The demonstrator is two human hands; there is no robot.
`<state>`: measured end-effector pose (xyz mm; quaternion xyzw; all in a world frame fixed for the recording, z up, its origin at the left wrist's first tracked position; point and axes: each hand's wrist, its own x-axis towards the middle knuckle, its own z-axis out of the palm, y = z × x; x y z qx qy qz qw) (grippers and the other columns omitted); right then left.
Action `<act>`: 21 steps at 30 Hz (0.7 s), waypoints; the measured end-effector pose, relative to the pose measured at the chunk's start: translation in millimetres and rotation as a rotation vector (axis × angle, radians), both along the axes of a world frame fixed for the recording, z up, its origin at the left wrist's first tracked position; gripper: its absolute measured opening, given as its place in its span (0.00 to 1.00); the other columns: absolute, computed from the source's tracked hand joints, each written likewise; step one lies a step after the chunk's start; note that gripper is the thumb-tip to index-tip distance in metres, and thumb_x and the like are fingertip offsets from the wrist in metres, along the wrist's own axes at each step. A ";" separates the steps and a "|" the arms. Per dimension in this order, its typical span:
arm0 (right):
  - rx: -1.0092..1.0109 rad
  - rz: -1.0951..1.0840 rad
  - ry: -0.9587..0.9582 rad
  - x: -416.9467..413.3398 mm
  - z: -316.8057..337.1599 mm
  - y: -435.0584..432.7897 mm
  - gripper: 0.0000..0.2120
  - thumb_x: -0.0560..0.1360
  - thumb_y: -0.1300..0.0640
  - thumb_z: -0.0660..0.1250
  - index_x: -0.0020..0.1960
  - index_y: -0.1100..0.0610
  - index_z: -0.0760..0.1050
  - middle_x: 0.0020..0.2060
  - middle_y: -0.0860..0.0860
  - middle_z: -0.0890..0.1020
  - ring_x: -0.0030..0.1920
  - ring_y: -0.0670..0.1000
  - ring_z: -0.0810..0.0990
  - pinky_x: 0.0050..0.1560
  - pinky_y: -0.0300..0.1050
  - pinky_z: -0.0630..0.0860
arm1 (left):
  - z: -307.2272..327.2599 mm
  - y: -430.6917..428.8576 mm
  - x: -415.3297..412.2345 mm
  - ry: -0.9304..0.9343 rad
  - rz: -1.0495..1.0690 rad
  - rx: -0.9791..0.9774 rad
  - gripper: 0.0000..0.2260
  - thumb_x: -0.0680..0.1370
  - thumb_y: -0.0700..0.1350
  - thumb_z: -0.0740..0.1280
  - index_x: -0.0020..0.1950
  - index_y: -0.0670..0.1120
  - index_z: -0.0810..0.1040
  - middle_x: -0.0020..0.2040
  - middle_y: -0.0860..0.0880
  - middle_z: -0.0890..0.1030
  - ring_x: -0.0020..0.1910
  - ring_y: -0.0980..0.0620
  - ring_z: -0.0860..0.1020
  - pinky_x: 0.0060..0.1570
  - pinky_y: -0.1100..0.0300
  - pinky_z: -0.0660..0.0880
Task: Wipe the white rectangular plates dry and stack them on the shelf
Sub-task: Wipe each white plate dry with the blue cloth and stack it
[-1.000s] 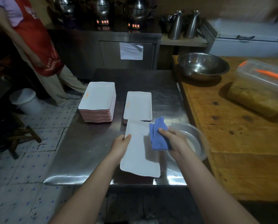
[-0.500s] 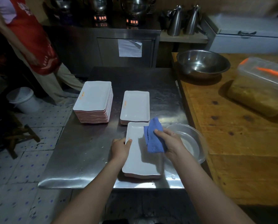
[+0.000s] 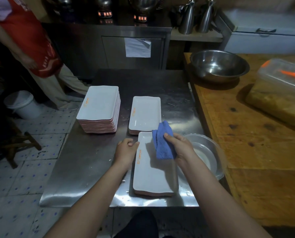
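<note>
Step in hand: wiping. The white rectangular plate (image 3: 153, 174) lies lengthwise at the near edge of the brushed steel table (image 3: 85, 160). It appears to sit on at least one more plate, as a reddish rim shows under its near end.

Left hand (image 3: 126, 150): fingers curled at the plate's far left rim, thumb on the edge, steadying it.

Right hand (image 3: 181, 148): pinches a folded blue terry cloth (image 3: 163, 143) over the plate's far right part. A shadow beneath suggests the cloth is slightly lifted; contact uncertain. The plate lies between the two hands and reaches nearer than both.

Judgement: the next move calls for pressing the cloth flat and sweeping toward the near end. The left hand must hold firm, since droplets show on the steel.

Also noted:
- Tall stack of white plates (image 3: 98, 103), far left.
- Short stack of white plates (image 3: 145, 112), just beyond the worked plate.
- Clear plastic bowl (image 3: 210, 152), just right of the right hand.
- No shelf identifiable.
</note>
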<state>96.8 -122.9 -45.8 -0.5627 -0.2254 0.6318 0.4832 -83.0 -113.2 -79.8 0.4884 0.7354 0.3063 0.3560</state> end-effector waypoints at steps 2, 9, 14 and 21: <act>-0.003 -0.002 0.007 -2.4 -0.2 9.8 0.07 0.73 0.59 0.71 0.51 0.58 0.80 0.46 0.56 0.85 0.46 0.56 0.83 0.43 0.46 0.78 | 3.8 13.9 -1.6 -0.028 0.042 0.048 0.09 0.74 0.45 0.68 0.51 0.42 0.79 0.47 0.46 0.77 0.52 0.46 0.76 0.51 0.58 0.71; -0.036 -0.038 -0.057 -17.4 2.9 59.1 0.04 0.73 0.57 0.71 0.41 0.54 0.78 0.34 0.49 0.85 0.35 0.48 0.83 0.36 0.41 0.76 | 8.6 85.0 -5.3 -0.047 0.061 0.054 0.12 0.76 0.45 0.66 0.54 0.40 0.79 0.54 0.41 0.79 0.52 0.45 0.78 0.52 0.58 0.72; -0.057 -0.069 -0.060 -28.8 0.3 100.2 0.02 0.73 0.58 0.71 0.44 0.55 0.78 0.39 0.52 0.85 0.41 0.52 0.83 0.40 0.44 0.77 | 2.9 135.1 -4.9 0.036 0.054 -0.045 0.14 0.76 0.47 0.64 0.52 0.36 0.77 0.55 0.35 0.77 0.51 0.39 0.75 0.49 0.54 0.71; -0.105 -0.126 -0.056 -47.6 -11.2 135.0 0.02 0.73 0.59 0.71 0.43 0.55 0.78 0.39 0.53 0.84 0.41 0.53 0.82 0.43 0.45 0.77 | -12.1 169.0 -1.3 0.072 -0.028 -0.111 0.17 0.75 0.47 0.67 0.60 0.40 0.75 0.59 0.38 0.73 0.56 0.40 0.74 0.57 0.53 0.71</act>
